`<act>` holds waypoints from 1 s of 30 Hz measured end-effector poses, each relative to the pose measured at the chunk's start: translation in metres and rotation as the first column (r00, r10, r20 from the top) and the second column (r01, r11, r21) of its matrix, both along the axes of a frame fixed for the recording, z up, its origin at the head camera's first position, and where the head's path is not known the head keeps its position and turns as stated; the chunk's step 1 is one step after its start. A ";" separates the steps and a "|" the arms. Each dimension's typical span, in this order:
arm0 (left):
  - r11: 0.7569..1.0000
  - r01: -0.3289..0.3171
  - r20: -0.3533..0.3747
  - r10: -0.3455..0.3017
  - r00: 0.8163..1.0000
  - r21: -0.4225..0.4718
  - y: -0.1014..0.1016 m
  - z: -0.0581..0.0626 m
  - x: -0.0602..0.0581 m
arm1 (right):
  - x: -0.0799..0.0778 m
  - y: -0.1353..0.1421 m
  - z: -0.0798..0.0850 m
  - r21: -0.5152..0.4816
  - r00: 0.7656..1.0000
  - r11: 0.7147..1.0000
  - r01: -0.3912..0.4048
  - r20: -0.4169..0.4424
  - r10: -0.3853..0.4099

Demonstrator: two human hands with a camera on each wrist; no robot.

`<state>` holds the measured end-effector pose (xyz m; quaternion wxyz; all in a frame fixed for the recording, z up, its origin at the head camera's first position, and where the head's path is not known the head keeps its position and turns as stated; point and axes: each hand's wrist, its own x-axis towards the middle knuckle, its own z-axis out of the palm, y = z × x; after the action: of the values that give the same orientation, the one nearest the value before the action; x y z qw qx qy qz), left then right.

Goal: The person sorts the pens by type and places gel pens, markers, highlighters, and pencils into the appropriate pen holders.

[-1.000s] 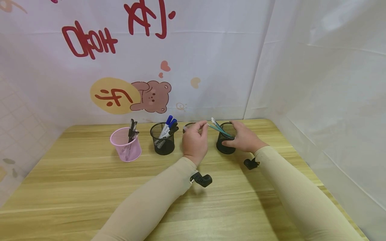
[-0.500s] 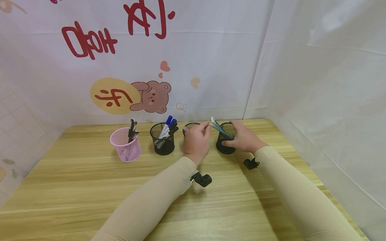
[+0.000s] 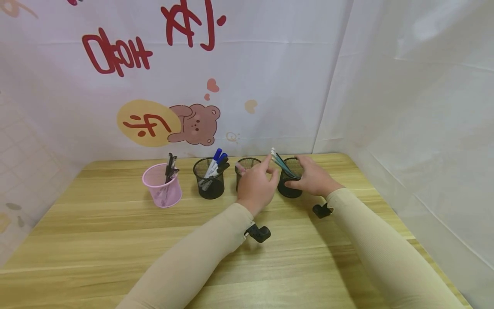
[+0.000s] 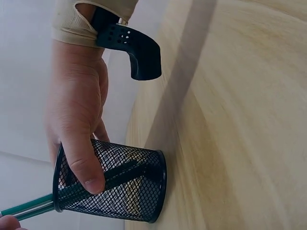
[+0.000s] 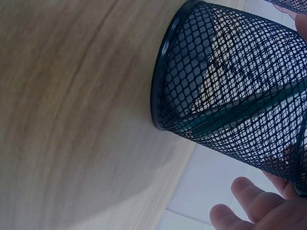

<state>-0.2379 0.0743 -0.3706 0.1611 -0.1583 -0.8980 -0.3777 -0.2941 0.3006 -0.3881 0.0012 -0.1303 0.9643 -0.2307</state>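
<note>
In the head view, my right hand grips a black mesh pen holder at the right end of the row. Teal pencils with pale ends lean out of it to the left. The left wrist view shows the right hand's thumb along the mesh wall, the pencils visible through it. My left hand hovers beside the pencil ends, thumb and index finger apart with nothing seen between them. It partly hides another black mesh holder. In the right wrist view, fingers show below the mesh holder.
Further left stand a black mesh holder with blue- and black-capped markers and a pink holder with black pens. All are on a wood-grain table. A white printed curtain hangs behind and at the sides.
The left hand has moved slightly right, and its thumb and index finger have parted, letting go of the pencil. The pencils now lie closer together. The right hand has stayed on the holder.
</note>
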 end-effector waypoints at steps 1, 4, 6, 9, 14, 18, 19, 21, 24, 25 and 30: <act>1.000 0.002 0.006 -0.002 1.000 -0.015 0.000 0.000 0.000 | -0.001 0.000 -0.001 -0.001 1.000 1.000 0.001 -0.003 -0.001; 0.999 0.003 0.005 -0.003 1.000 -0.050 0.001 0.001 0.001 | -0.001 0.001 -0.002 0.001 1.000 1.000 0.000 -0.005 0.000; 0.998 0.004 0.006 -0.003 1.000 -0.063 0.001 0.001 0.001 | -0.001 0.002 -0.001 0.000 1.000 1.000 0.002 0.000 -0.002; 0.997 0.004 0.012 -0.003 1.000 -0.079 0.001 0.000 0.001 | -0.001 0.002 -0.001 0.003 1.000 1.000 -0.002 0.007 0.002; 0.996 0.016 0.042 -0.012 0.999 -0.093 0.000 0.002 0.003 | -0.002 0.003 -0.001 0.002 1.000 1.000 -0.003 0.015 0.003; 0.995 0.026 0.058 -0.021 0.998 -0.097 0.000 0.003 0.005 | -0.001 0.003 -0.002 -0.001 1.000 1.000 -0.003 0.013 0.003; 0.995 0.028 0.059 -0.022 0.998 -0.099 -0.001 0.003 0.005 | -0.001 0.003 -0.001 -0.001 1.000 1.000 -0.002 0.010 0.002; 0.995 0.034 0.062 -0.028 0.998 -0.099 -0.001 0.003 0.005 | -0.001 0.003 -0.001 -0.001 1.000 1.000 -0.003 0.006 0.003; 0.994 0.036 0.070 -0.029 0.997 -0.105 -0.002 0.003 0.005 | -0.001 0.002 -0.001 -0.002 1.000 1.000 0.000 0.005 0.000; 0.994 0.037 0.072 -0.030 0.997 -0.107 -0.003 0.003 0.006 | -0.001 0.002 -0.001 -0.003 1.000 1.000 0.000 0.004 0.000; 0.989 0.057 0.057 -0.049 0.997 -0.138 -0.008 0.002 0.009 | -0.001 0.002 -0.001 0.001 1.000 1.000 0.002 0.006 -0.002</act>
<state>-0.2289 0.0665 -0.3681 0.1153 -0.1829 -0.9216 -0.3223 -0.2949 0.3030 -0.3893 0.0040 -0.1289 0.9645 -0.2307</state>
